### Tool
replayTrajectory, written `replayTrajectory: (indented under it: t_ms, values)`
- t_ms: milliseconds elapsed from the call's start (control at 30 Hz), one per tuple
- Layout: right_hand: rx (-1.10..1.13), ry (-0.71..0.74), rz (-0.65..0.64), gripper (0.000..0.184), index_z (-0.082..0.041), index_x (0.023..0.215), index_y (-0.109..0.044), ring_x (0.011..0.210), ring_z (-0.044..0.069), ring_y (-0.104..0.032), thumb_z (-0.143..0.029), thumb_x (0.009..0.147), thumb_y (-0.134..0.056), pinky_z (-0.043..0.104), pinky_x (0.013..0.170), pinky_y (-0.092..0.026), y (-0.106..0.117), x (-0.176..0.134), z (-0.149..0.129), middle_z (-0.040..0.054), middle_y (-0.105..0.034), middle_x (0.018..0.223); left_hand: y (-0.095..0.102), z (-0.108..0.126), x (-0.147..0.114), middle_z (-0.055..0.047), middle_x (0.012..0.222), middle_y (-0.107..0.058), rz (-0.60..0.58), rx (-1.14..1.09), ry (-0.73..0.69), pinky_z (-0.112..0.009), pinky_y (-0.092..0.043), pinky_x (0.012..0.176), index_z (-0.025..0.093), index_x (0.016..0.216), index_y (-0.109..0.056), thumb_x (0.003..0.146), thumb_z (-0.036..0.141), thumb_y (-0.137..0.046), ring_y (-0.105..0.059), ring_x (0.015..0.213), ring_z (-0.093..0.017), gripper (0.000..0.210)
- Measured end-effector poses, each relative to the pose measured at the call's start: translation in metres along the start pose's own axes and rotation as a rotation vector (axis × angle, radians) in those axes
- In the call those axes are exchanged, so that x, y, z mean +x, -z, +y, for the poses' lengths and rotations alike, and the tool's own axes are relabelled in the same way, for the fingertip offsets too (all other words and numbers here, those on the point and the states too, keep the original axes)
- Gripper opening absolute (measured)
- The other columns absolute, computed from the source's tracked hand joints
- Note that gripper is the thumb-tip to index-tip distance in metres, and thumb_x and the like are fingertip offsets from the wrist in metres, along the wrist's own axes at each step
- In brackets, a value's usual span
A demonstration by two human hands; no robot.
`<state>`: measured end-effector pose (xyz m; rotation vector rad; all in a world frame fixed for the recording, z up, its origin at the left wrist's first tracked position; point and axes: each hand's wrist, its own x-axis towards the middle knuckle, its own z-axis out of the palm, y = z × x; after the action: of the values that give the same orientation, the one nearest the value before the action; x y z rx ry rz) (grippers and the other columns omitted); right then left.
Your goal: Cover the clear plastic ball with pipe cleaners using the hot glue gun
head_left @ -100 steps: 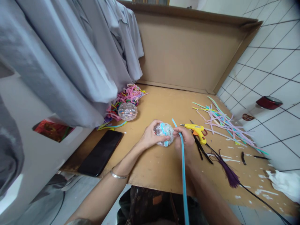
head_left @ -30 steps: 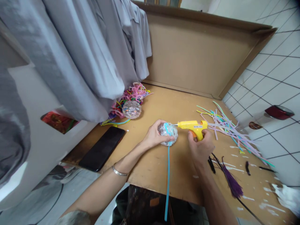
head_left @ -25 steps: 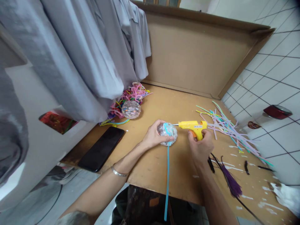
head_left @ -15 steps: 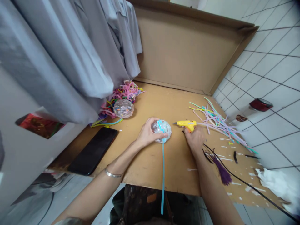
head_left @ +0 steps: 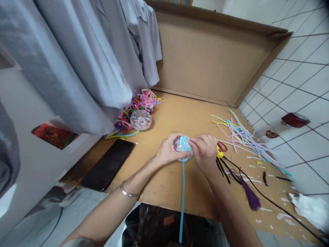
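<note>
Curling around a clear faceted ball [head_left: 176, 144] at the centre of the head view, the left hand [head_left: 167, 150] grasps it from its left side, thumb laid across the front. A blue strip [head_left: 183, 192] lies over the ball and runs from its lower edge straight down the frame, past the near edge of the bench [head_left: 180, 111]. The right hand [head_left: 205, 149] is bunched at the ball's right edge, fingers bent; whether they pinch anything cannot be told. Just beyond it, mostly hidden, shows the yellow end of a glue gun [head_left: 219, 152], its black cord [head_left: 279, 204] trailing to the lower right corner.

Left of centre, a second clear ball [head_left: 141, 120] sits against a tangled heap of coloured strips [head_left: 145, 100], with a dark phone [head_left: 109, 164] lying below them. Right of centre, pastel strips [head_left: 240, 133] are scattered loosely; under these come a purple tassel [head_left: 250, 195] and, at the lower right, crumpled white tissue [head_left: 308, 210]. Grey garments [head_left: 102, 51] hang across the upper left, and a cardboard panel [head_left: 200, 58] fills the upper middle, beside white wall tiles [head_left: 311, 80].
</note>
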<state>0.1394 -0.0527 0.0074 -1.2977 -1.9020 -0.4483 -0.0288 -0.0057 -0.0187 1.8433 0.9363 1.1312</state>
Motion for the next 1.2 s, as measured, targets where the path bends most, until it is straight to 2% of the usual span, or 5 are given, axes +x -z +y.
replayTrajectory:
  t_ms: [200, 400, 600, 1000, 1200]
  values:
    - [0.051, 0.029, -0.019, 0.018, -0.024, 0.090, -0.072, 0.082, 0.019, -0.057, -0.026, 0.097, -0.055, 0.035, 0.076, -0.036, -0.0055, 0.0048, 0.0000, 0.0032, -0.070, 0.086, 0.0003, 0.0003, 0.0007, -0.008, 0.113, -0.068, -0.024, -0.008, -0.038, -0.039, -0.050, 0.096, 0.020, 0.111, -0.063, 0.056, 0.034, -0.088, -0.064, 0.109, -0.027, 0.062]
    - [0.095, -0.006, -0.055, 0.023, -0.024, 0.087, -0.071, 0.081, 0.019, -0.058, -0.026, 0.098, -0.051, 0.036, 0.077, -0.038, -0.0067, 0.0061, 0.0015, 0.0031, -0.070, 0.086, -0.0006, -0.0015, -0.0005, -0.007, 0.116, -0.067, -0.043, -0.011, -0.082, -0.040, -0.049, 0.101, 0.022, 0.113, -0.061, 0.057, 0.031, -0.087, -0.064, 0.112, -0.027, 0.062]
    - [0.138, 0.030, -0.065, 0.024, -0.022, 0.085, -0.068, 0.086, 0.019, -0.060, -0.024, 0.099, -0.049, 0.035, 0.079, -0.039, -0.0078, 0.0051, -0.0023, 0.0037, -0.073, 0.090, -0.0006, -0.0034, 0.0000, -0.008, 0.116, -0.067, -0.049, -0.013, -0.109, -0.039, -0.050, 0.100, 0.021, 0.114, -0.061, 0.058, 0.032, -0.087, -0.064, 0.111, -0.027, 0.063]
    - [0.233, -0.038, -0.104, 0.022, -0.024, 0.086, -0.070, 0.087, 0.019, -0.063, -0.025, 0.097, -0.051, 0.036, 0.080, -0.044, -0.0038, 0.0001, -0.0019, 0.0030, -0.074, 0.090, 0.0005, 0.0004, -0.0010, -0.008, 0.120, -0.067, -0.083, 0.003, -0.132, -0.041, -0.049, 0.103, 0.023, 0.115, -0.060, 0.056, 0.030, -0.087, -0.063, 0.114, -0.028, 0.066]
    - [0.261, -0.024, -0.087, 0.021, -0.022, 0.086, -0.068, 0.085, 0.018, -0.064, -0.023, 0.098, -0.051, 0.035, 0.080, -0.045, -0.0025, -0.0007, -0.0037, 0.0030, -0.074, 0.089, -0.0010, 0.0058, -0.0053, -0.008, 0.117, -0.068, -0.058, 0.008, -0.010, -0.040, -0.053, 0.095, 0.022, 0.123, -0.054, 0.055, 0.029, -0.087, -0.066, 0.108, -0.028, 0.076]
